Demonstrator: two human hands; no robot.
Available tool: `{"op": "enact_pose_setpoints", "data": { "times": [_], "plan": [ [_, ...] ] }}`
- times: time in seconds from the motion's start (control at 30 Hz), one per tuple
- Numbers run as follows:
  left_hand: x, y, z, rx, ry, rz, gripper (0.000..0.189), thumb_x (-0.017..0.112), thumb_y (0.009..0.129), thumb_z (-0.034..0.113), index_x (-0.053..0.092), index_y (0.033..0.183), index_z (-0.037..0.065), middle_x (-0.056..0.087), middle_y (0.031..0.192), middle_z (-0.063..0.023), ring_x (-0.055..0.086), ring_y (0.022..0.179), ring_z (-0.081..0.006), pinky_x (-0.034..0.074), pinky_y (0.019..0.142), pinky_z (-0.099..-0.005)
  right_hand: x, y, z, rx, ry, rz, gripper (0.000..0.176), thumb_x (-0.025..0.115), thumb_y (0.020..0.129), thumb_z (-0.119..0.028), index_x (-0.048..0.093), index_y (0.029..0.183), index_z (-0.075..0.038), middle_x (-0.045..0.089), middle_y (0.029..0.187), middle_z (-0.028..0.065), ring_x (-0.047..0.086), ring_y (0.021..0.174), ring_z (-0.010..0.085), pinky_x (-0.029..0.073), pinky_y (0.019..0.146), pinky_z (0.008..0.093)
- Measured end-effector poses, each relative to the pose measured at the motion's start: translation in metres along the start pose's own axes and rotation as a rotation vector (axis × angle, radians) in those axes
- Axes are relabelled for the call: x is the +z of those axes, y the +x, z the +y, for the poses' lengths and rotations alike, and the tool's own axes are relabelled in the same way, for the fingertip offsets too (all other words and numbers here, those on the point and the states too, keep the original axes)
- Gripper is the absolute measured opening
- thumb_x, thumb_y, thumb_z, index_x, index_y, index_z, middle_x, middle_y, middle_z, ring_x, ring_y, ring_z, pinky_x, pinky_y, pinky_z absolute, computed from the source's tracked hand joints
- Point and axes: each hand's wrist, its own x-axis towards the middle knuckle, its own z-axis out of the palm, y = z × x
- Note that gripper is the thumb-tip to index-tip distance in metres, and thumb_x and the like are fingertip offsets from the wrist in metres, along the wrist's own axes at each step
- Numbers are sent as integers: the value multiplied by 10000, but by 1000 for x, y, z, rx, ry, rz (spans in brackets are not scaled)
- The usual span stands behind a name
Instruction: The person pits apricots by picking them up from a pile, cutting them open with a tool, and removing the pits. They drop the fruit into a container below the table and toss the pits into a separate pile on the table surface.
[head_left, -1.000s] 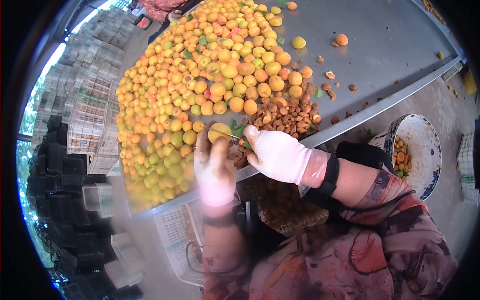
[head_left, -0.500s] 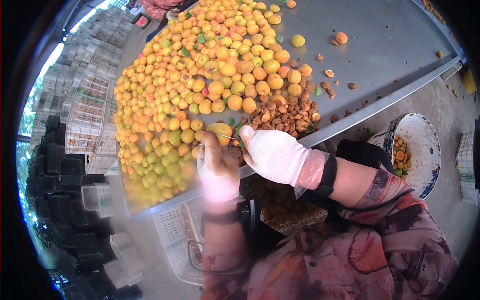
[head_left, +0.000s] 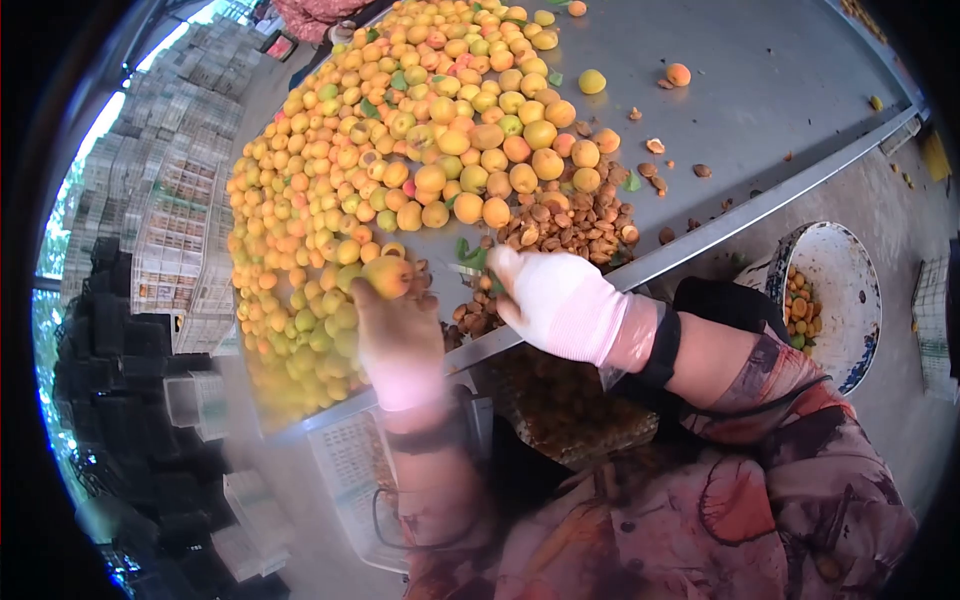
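Observation:
My left hand, in a pale glove and blurred, is closed around a yellow-orange apricot at the near side of the fruit heap. My gloved right hand is closed on a small knife. Only a short, thin bit of its blade shows, pointing left; the handle is hidden in the fist. Beside the right hand lie brown apricot pits in a pile, with green leaves near the knuckles. A large heap of whole apricots spreads beyond the left hand.
The metal table has a raised front edge. On the floor at right stands a white bucket with apricots inside. A white crate is under the near edge. Stacked pale crates and black crates line the left.
My left hand has moved left with the apricot, away from the knife blade that was against it. My right hand has stayed almost in place.

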Motion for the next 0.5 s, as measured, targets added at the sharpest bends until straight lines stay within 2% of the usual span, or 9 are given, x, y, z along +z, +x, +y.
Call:
{"op": "enact_pose_setpoints", "data": {
  "times": [0.03,0.07,0.1,0.13,0.2,0.23,0.33,0.43,0.5],
  "plan": [
    [6,-3,-6,-10,103,58,432,428,1029,412,492,1239,40,558,1056,-57,541,894,-179,445,752,-293,2,3,3,-30,188,126,134,577,834,-91,539,933,-9,628,754,201,650,714,357,509,617,438],
    [15,-8,-12,-20,99,58,432,428,1029,412,492,1239,40,558,1056,-57,541,894,-179,445,752,-293,5,5,5,-60,373,255,114,565,835,-73,546,927,-8,624,758,199,663,720,326,507,627,423],
    [35,-14,-11,-44,118,149,442,430,1024,424,494,1230,38,562,1022,-51,530,838,-151,431,701,-265,9,10,2,8,689,305,187,585,830,-140,522,870,31,570,743,253,600,747,440,466,657,485],
    [45,-17,-11,-66,137,239,453,432,1019,436,496,1221,36,567,987,-46,518,782,-123,417,649,-238,9,15,-1,12,683,305,187,585,830,-140,522,870,31,570,743,253,600,747,440,466,657,485],
    [41,-19,-14,-61,401,71,457,410,1027,445,513,1206,37,565,937,-40,520,757,-97,402,598,-215,8,22,-7,35,854,403,211,604,833,-173,538,822,27,567,778,254,586,788,436,467,676,461],
    [52,-21,-16,-98,316,97,472,390,1029,464,522,1193,42,564,925,-32,522,752,-88,402,588,-217,13,25,-7,94,1006,297,144,575,877,-118,553,884,24,590,716,93,615,676,126,484,599,290],
    [52,-21,-20,-112,294,104,377,462,1017,368,531,1160,26,565,907,-64,545,721,-135,424,554,-260,11,25,-12,76,748,324,164,578,875,-135,550,817,15,592,709,111,616,662,168,481,597,314],
    [20,-7,-51,385,906,118,249,583,876,75,504,1088,-28,553,910,-181,552,726,-329,474,635,-412,20,27,-14,42,626,456,183,600,855,-146,551,785,16,589,717,157,607,663,261,471,620,363],
    [20,-5,-54,422,944,111,227,581,881,85,504,1064,-24,550,909,-179,553,726,-329,473,634,-413,20,27,-14,62,633,446,177,606,848,-143,557,795,18,588,728,172,604,671,287,468,630,378]
  ]
}}
